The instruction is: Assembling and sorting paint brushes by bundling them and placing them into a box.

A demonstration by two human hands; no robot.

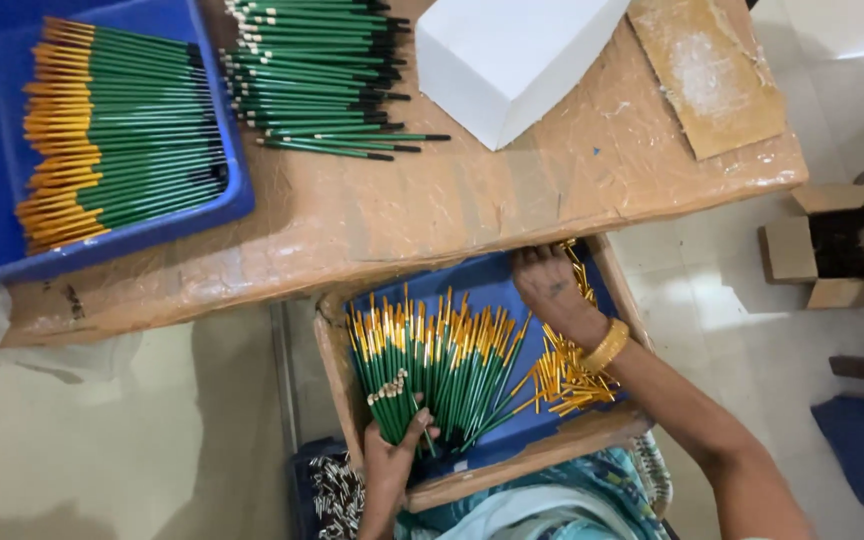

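I have my left hand (392, 455) closed around the lower ends of a fanned bunch of green pencils (432, 365) in the wooden tray (332, 350) on my lap, fingers curled tight on the bundle. My right hand (550, 290) reaches to the far end of the tray, just under the table (402, 215) edge, palm down over loose gold caps (567, 375); its fingertips are tucked out of sight, so I cannot tell whether they pinch anything (the bangle on the wrist hides nothing useful). As I judge it, the bunch could splay and slide if my grip slackens, since the pencils lean outward, and my right forearm could sweep caps over the tray's low wall.
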